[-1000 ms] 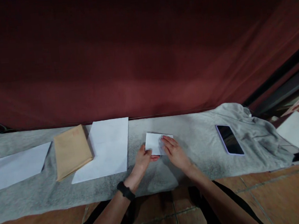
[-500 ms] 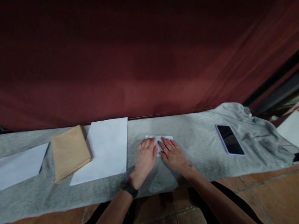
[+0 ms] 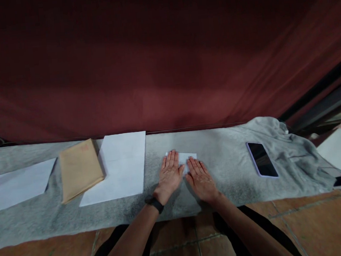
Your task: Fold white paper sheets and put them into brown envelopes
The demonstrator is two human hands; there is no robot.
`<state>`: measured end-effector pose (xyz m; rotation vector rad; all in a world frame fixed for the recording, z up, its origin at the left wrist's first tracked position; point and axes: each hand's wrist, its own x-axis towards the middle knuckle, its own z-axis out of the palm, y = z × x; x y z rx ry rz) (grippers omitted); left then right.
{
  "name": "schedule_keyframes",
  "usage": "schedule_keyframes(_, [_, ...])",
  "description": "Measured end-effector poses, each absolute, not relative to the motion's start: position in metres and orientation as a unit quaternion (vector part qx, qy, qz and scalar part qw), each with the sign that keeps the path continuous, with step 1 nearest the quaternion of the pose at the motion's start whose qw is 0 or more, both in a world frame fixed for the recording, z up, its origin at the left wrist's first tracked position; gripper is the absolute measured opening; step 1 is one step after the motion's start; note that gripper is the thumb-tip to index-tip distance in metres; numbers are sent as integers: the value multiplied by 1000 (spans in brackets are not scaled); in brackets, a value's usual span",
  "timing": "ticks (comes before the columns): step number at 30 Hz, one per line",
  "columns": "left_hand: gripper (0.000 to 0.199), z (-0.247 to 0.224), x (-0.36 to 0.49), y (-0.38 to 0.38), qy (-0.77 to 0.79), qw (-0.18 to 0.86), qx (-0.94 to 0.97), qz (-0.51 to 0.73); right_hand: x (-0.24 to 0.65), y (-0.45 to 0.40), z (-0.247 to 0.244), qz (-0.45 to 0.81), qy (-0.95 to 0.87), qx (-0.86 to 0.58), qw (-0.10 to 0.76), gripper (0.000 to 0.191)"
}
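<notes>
A small white piece of paper (image 3: 184, 157) lies on the grey cloth (image 3: 224, 159), partly hidden under both hands. My left hand (image 3: 170, 174) rests flat over its left part, palm down, with the thumb pointing toward the other hand. Over the right part lies my right hand (image 3: 201, 181), also palm down with fingers stretched out. Neither hand is closed round anything. A dark band circles my left wrist.
To the left are a large white sheet (image 3: 124, 168), a brown envelope (image 3: 79, 167) overlapping it, and another white sheet (image 3: 19, 187). A phone (image 3: 262, 159) lies right of the hands. Dark red fabric (image 3: 153, 73) hangs behind.
My left hand has slid slightly forward and right over the small paper, its fingers now straighter. My right hand has shifted a little, with its fingers closer together.
</notes>
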<state>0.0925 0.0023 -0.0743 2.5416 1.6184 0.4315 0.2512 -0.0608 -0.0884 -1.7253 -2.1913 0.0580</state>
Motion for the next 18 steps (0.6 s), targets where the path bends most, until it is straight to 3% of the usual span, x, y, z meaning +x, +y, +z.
schedule_keyframes(14, [37, -52, 74, 30, 544, 22, 825, 147, 274, -46, -85, -20, -725, -672, 147, 55])
schedule_keyframes(18, [40, -51, 84, 26, 571, 9, 808, 147, 272, -43, -84, -17, -718, -680, 147, 54])
